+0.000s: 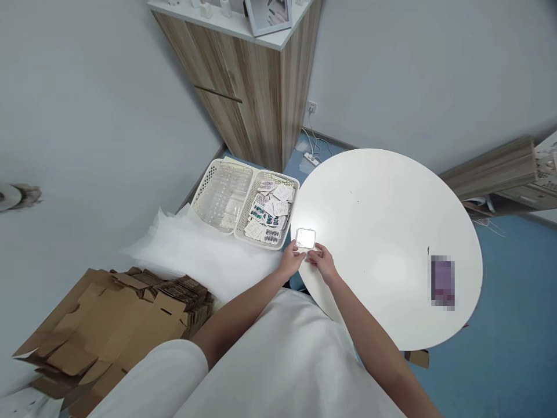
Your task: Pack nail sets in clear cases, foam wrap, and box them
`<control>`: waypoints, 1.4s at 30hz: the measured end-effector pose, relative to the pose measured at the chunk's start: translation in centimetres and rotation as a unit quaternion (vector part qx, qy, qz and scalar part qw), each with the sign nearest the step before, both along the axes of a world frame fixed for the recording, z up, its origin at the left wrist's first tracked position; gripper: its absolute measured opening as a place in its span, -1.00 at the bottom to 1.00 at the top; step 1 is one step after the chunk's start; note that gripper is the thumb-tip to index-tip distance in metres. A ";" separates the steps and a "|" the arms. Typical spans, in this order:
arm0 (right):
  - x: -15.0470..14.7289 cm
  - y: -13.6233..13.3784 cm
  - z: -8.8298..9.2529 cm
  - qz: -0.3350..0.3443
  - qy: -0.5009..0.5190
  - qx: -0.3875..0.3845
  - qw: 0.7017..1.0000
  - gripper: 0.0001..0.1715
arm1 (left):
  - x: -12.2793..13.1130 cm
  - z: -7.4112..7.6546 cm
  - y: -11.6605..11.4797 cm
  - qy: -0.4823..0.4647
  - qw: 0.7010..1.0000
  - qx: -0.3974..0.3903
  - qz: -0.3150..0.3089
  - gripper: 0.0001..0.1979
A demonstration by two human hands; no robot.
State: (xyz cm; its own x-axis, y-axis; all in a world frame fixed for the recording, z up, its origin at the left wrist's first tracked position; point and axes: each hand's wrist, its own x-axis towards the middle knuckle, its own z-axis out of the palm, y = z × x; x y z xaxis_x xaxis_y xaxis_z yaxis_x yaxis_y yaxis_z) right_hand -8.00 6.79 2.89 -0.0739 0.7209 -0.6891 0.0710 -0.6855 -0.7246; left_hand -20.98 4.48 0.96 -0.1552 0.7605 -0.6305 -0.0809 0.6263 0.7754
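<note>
A small, clear, square plastic case (306, 238) with a bright, shiny face is at the left edge of the round white table (369, 197). My left hand (291, 260) grips its lower left corner, with thumb and fingers closed. At the lower right corner, my right hand (322, 262) has its fingertips closed on the case. Glare hides what lies inside it. Just left of the case, a white basket (261, 245) holds printed cards and sets of press-on nails (257, 213). A second white basket (201, 197) beside it holds stacked clear plastic cases (224, 194).
Flattened cardboard boxes (113, 325) are piled at lower left, beside white foam sheeting (209, 249). A blurred purple item (442, 281) lies on the table's right side. Behind stands a wood-grain cabinet (243, 75); a power strip (311, 158) is on the floor.
</note>
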 end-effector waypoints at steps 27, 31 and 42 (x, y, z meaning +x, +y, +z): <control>-0.1 1.0 -0.6 -0.018 -0.001 0.030 0.999 -0.22 | -0.6 -1.2 1.4 -0.026 0.999 0.029 -0.013 -0.26; -0.1 0.9 -0.5 -0.015 0.000 0.033 0.999 -0.21 | -0.6 -1.1 1.4 -0.022 0.999 0.030 -0.016 -0.27; 1.0 -0.2 0.0 0.002 -0.016 0.031 0.999 -0.23 | -0.1 -0.5 1.1 0.014 0.999 0.038 -0.026 -0.23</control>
